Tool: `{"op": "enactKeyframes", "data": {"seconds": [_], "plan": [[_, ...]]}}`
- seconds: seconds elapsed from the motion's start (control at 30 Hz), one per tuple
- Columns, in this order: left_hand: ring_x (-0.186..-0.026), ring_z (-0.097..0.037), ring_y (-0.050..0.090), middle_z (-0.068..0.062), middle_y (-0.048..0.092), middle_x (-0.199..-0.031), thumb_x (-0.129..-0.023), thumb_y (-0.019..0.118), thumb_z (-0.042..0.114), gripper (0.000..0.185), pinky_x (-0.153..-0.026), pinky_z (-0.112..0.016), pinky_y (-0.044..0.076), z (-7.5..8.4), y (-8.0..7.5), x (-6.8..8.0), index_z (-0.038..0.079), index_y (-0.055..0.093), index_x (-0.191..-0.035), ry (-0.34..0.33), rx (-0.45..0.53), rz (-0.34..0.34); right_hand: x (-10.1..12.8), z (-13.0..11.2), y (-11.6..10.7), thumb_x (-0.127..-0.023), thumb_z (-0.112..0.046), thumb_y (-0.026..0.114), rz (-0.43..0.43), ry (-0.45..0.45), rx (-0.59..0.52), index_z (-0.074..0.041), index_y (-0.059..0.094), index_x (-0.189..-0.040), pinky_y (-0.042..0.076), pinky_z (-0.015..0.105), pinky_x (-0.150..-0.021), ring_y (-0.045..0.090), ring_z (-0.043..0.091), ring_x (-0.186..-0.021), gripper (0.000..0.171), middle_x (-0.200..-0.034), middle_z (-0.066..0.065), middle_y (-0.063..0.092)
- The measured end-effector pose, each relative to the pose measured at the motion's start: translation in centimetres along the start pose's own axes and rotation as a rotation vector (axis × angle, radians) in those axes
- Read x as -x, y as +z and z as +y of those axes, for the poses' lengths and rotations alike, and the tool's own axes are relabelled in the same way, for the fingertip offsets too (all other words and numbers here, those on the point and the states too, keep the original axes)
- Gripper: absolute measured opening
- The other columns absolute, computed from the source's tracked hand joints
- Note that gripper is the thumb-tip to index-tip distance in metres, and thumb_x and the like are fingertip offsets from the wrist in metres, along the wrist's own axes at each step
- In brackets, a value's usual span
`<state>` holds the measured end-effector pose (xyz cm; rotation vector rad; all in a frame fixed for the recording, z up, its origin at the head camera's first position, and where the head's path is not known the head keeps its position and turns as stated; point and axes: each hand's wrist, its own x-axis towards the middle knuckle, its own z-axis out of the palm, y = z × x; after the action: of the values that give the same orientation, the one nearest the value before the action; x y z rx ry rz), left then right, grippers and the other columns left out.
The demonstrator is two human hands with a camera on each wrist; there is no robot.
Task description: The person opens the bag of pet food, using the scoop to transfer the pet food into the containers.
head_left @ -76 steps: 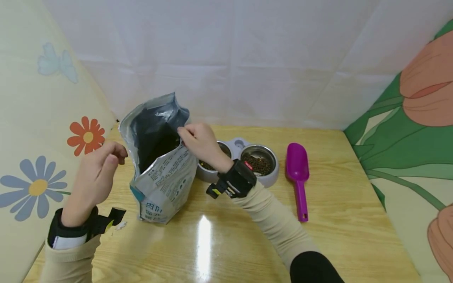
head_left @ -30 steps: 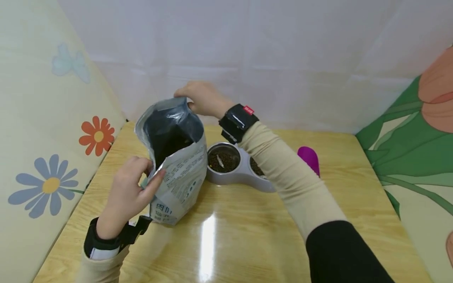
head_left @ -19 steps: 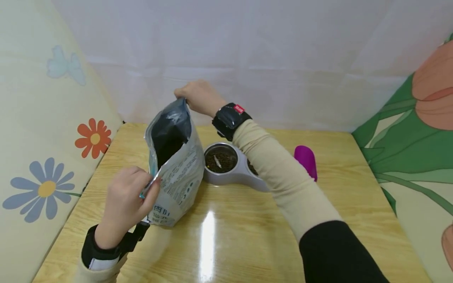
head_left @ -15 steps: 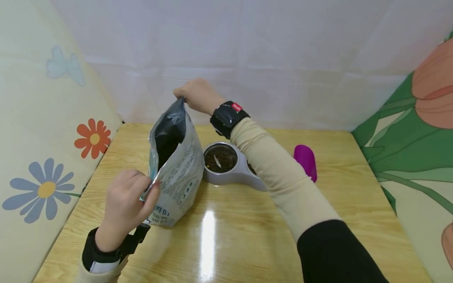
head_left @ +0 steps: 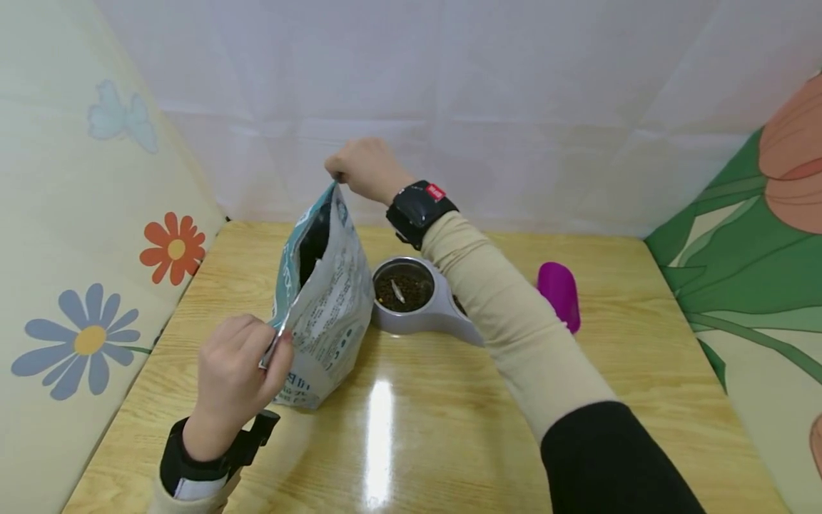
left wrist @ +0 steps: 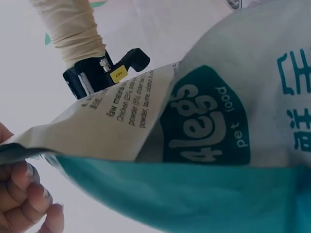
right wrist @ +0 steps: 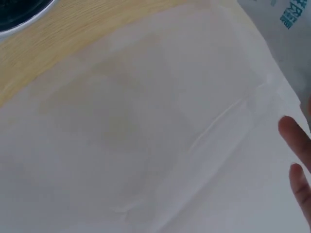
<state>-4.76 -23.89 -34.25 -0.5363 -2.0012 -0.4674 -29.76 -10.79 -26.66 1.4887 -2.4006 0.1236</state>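
A pet food bag (head_left: 327, 314), pale grey with teal trim and printed text, stands on the table left of the middle. In the head view its top is a narrow slit with a dark inside. My left hand (head_left: 234, 371) pinches the near top corner between thumb and fingers. The far top corner is pinched by my right hand (head_left: 369, 168). The left wrist view shows the bag's teal edge (left wrist: 160, 189) pulled taut from the left hand's fingers (left wrist: 29, 199). Two right-hand fingertips (right wrist: 294, 138) appear beside the bag in the right wrist view.
Right of the bag stands a grey double pet bowl (head_left: 427, 321); brown kibble and a small dried fish lie in its left bowl, while my right sleeve partly covers the other. A purple scoop (head_left: 559, 293) lies farther right, its handle hidden. A white cloth wall (head_left: 514, 143) rises behind.
My left hand came in and took the near corner; my right hand moved up to the far corner. The bag's mouth went from wide open to a narrow slit as both hands drew it taut.
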Motion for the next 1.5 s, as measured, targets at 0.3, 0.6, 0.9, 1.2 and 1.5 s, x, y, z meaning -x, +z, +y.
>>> {"op": "enactKeyframes", "data": {"seconds": [0.3,0.6,0.9,1.2,1.5], "plan": [[-0.043,-0.014,0.034,0.0,0.04,-0.048,-0.085,0.042,0.018,0.034,-0.04,-0.024,0.023,0.1,0.0,-0.1,0.009,0.038,-0.053,-0.022,-0.039,-0.011,0.2,-1.6,-0.9,-0.088,-0.002,0.051,-0.036,-0.163,0.122,-0.013,0.065,-0.107,0.041,0.036,-0.079,0.053,0.024,-0.096,0.026,-0.102,0.004,0.065],[-0.045,-0.013,0.034,0.001,0.041,-0.049,-0.087,0.042,0.02,0.035,-0.04,-0.023,0.024,0.2,0.1,-0.1,0.009,0.039,-0.054,-0.019,-0.027,-0.041,0.7,-1.7,-0.8,-0.087,-0.002,0.047,0.0,-0.201,0.071,-0.01,0.057,-0.079,0.036,0.035,-0.068,0.052,0.024,-0.071,0.015,-0.075,0.005,0.061],[-0.045,-0.013,0.035,0.0,0.042,-0.05,-0.089,0.042,0.02,0.035,-0.04,-0.022,0.023,0.4,0.3,0.2,0.008,0.04,-0.055,0.004,-0.008,-0.028,1.0,-1.0,0.0,-0.077,0.009,0.04,0.088,-0.199,0.067,-0.015,0.033,-0.062,0.017,0.032,-0.064,0.023,0.017,-0.056,0.03,-0.057,-0.001,0.028],[-0.046,-0.013,0.036,-0.001,0.044,-0.051,-0.088,0.042,0.019,0.034,-0.04,-0.022,0.024,0.5,0.2,0.2,0.007,0.042,-0.057,-0.008,-0.012,-0.039,1.1,-1.6,-0.3,-0.079,0.008,0.041,0.025,-0.144,0.078,-0.013,0.04,-0.061,0.023,0.031,-0.063,0.03,0.017,-0.056,0.028,-0.057,0.001,0.039],[-0.045,-0.013,0.035,0.0,0.043,-0.05,-0.086,0.042,0.019,0.032,-0.039,-0.022,0.024,0.8,0.0,0.1,0.009,0.04,-0.056,-0.021,-0.038,-0.025,1.1,-3.1,-0.4,-0.08,0.006,0.045,-0.072,-0.198,0.091,-0.012,0.058,-0.073,0.028,0.033,-0.072,0.048,0.019,-0.069,0.024,-0.072,0.002,0.06]]}}
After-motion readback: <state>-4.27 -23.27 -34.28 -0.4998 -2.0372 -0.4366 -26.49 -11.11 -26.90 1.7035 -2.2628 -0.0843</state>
